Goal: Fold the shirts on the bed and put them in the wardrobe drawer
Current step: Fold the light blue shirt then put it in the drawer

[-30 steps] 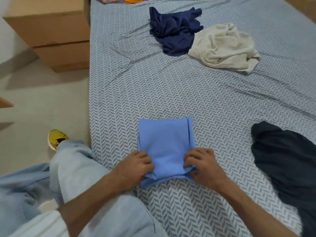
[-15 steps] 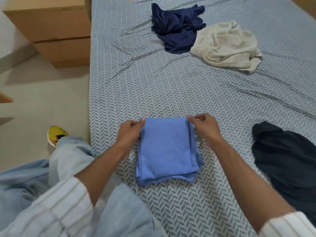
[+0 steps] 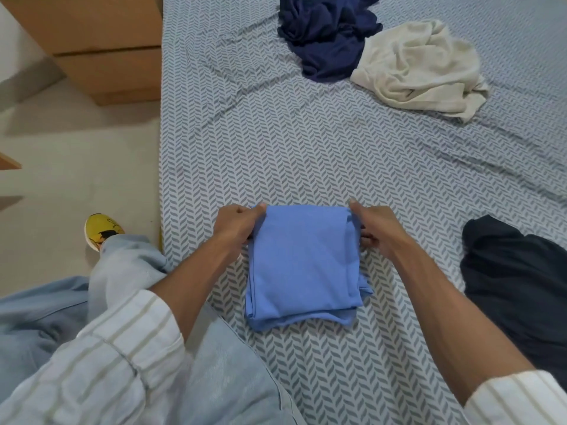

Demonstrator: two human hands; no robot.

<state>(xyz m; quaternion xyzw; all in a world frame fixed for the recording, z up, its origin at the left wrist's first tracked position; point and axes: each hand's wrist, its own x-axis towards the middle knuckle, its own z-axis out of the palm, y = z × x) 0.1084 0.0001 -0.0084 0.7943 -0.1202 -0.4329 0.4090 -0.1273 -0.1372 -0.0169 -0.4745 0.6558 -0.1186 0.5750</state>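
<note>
Pinching the folded blue shirt's (image 3: 302, 265) far corners, both hands' fingers (image 3: 259, 209) curl partly hidden underneath.

Navy shirt (image 3: 328, 35) up past the folded blue shirt (image 3: 302, 268) is chopped off by the top edge. Black garment (image 3: 518, 289), right of the blue one, runs out of the right edge. Wooden drawer unit (image 3: 101, 47) is only partly in view. Both hands' fingertips tuck behind the blue shirt's far corners, can't see them.
</note>
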